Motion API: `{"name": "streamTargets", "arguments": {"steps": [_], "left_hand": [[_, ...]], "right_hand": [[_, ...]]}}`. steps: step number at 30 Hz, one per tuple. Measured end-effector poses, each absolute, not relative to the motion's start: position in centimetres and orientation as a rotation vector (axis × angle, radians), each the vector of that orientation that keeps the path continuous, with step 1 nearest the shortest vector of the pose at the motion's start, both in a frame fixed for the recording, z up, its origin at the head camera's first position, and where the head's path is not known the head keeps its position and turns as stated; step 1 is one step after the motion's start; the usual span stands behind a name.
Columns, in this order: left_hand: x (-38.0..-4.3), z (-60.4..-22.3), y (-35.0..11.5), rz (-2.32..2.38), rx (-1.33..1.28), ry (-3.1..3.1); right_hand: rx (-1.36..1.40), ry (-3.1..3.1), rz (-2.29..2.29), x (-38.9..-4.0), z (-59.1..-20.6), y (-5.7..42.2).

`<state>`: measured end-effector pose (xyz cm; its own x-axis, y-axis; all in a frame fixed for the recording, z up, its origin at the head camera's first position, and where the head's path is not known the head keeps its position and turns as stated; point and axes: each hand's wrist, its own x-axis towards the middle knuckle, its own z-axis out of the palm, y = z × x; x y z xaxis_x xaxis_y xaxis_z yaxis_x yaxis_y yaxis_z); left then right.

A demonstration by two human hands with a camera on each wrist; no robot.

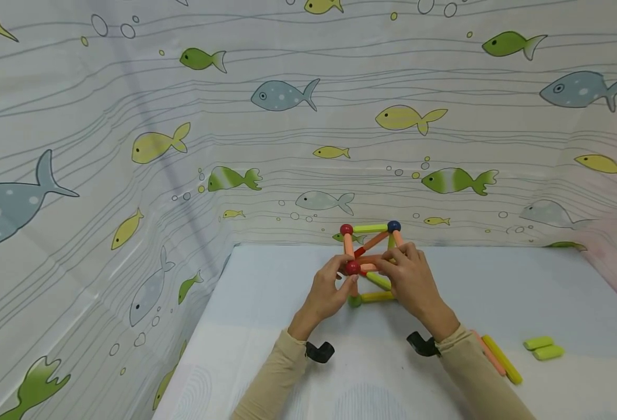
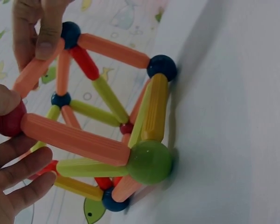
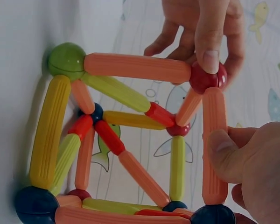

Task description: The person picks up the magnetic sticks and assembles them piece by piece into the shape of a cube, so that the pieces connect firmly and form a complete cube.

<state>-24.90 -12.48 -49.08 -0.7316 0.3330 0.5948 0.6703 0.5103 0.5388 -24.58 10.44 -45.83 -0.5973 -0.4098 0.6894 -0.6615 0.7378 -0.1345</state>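
A box-shaped frame of magnetic rods and balls stands on the table, with a green ball (image 3: 66, 61) and a dark blue ball (image 3: 37, 205) at its near lower corners. My left hand (image 1: 325, 291) pinches the red ball (image 3: 208, 77) at the near upper left corner between thumb and fingers. An orange rod (image 3: 215, 144) runs from that ball to another blue ball (image 3: 213, 215); my right hand (image 1: 413, 283) grips this rod, thumb on its near side. Below the red ball, an upright orange rod (image 2: 77, 140) meets the green ball. Red and yellow-green rods cross inside the frame.
Right of the frame, a long yellow rod (image 1: 502, 359) and an orange rod (image 1: 488, 353) lie side by side, partly behind the right sleeve. Two short yellow-green rods (image 1: 548, 352) lie farther right. A fish-patterned sheet (image 1: 287, 134) rises behind the table (image 1: 266, 280).
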Motion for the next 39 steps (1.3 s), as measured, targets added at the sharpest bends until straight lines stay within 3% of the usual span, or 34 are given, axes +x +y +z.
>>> {"name": "streamTargets", "arguments": {"steps": [39], "left_hand": [[-24.7,-49.5,-11.4,-1.069,-0.850,-2.417]], "right_hand": [[0.939,-2.264,0.563,-25.4,-46.4,11.2]]}}
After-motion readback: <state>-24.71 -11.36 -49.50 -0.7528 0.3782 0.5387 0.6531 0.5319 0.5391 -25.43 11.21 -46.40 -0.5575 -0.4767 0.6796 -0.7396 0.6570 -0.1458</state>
